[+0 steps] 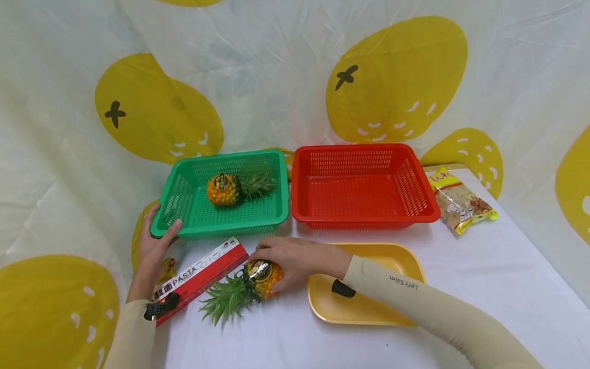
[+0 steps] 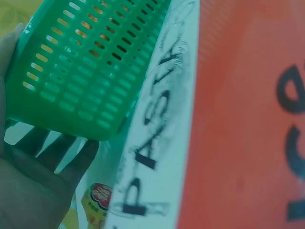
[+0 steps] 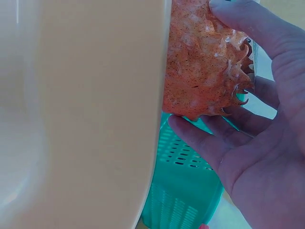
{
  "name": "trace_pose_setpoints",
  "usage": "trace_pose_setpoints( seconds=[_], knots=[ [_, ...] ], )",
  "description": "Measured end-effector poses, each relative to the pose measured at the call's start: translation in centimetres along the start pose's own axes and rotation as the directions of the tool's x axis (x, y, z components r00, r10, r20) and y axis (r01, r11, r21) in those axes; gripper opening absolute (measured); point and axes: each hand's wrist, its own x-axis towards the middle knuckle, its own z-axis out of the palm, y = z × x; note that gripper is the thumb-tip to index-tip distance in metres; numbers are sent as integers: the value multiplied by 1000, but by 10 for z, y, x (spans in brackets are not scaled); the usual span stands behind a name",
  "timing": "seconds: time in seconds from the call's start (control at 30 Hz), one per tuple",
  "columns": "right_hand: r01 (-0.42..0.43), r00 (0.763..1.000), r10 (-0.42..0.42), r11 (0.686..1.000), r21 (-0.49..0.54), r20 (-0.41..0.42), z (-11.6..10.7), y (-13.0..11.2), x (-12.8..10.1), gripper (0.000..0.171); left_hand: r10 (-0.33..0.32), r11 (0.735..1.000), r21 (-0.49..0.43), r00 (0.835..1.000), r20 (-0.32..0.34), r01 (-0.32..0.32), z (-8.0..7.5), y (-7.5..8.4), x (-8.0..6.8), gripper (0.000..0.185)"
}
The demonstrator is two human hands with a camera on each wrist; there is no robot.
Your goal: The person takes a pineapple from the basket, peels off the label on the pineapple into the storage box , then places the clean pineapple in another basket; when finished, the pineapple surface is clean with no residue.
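My right hand (image 1: 288, 259) grips a small pineapple (image 1: 258, 282) that lies on the white table, its leaves pointing toward me on the left. In the right wrist view my fingers (image 3: 267, 57) curl round the orange fruit (image 3: 200, 71). My left hand (image 1: 156, 241) holds the near left corner of a green basket (image 1: 184, 202), thumb on the rim. A second pineapple (image 1: 230, 188) lies inside that basket. In the left wrist view the basket's corner (image 2: 71, 81) rests on my fingers (image 2: 57, 157).
A red and white pasta box (image 1: 203, 274) lies between my hands. Behind stands an empty red basket (image 1: 364, 184). A yellow tray (image 1: 405, 261) sits under my right forearm. A snack bag (image 1: 461, 200) lies at the far right. A fruit-print sheet hangs behind the table.
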Motion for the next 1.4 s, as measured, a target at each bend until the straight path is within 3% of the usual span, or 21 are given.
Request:
trace_pose_setpoints(
  seconds=[0.13,0.23,0.33,0.4,0.5,0.7,0.73,0.8,0.87,0.97,1.03,1.2,1.27,1.33,1.4],
  knots=[
    [5,1000,-5,1000,3,-8,-1,1,0,74,11,998,67,1000,-8,-11,0,6,-1,85],
    [10,1000,-10,1000,8,-10,0,2,-1,73,54,992,117,998,-28,-51,0,9,-4,86],
    [13,1000,-13,1000,19,-11,1,2,-1,72,146,974,184,986,-77,-130,1,14,-11,88],
    [13,1000,-13,999,29,-12,2,2,-1,72,238,953,225,962,-135,-205,1,20,-17,88],
    [9,1000,-9,999,36,-11,1,1,-1,73,380,914,247,891,-247,-321,3,35,-28,79],
    [11,1000,-11,999,41,-12,1,0,-1,73,581,806,180,696,-423,-564,28,79,-65,50],
    [12,1000,-12,999,42,-12,1,0,-2,73,598,786,155,671,-439,-599,34,85,-71,46],
    [14,1000,-13,999,45,-13,0,-1,-2,74,627,748,113,640,-443,-654,44,91,-84,41],
    [17,1000,-16,999,47,-12,0,-1,-3,74,651,721,81,634,-416,-688,51,90,-94,38],
    [19,1000,-19,999,50,-10,-1,-1,-2,75,681,700,46,647,-343,-713,57,77,-100,37],
    [20,1000,-20,999,49,-9,0,-1,-2,75,701,678,4,646,-304,-735,61,67,-103,36],
    [17,1000,-17,998,61,-7,2,2,0,73,763,607,-105,614,-200,-788,76,48,-110,34],
    [15,1000,-15,997,69,-9,3,4,0,72,779,601,-124,614,-129,-789,82,43,-114,36],
    [13,1000,-12,997,79,-13,4,5,-1,72,774,620,-147,631,-46,-771,88,38,-118,40],
    [14,1000,-13,996,86,-18,3,5,-1,73,753,655,-137,656,40,-743,92,34,-123,47]
  ],
)
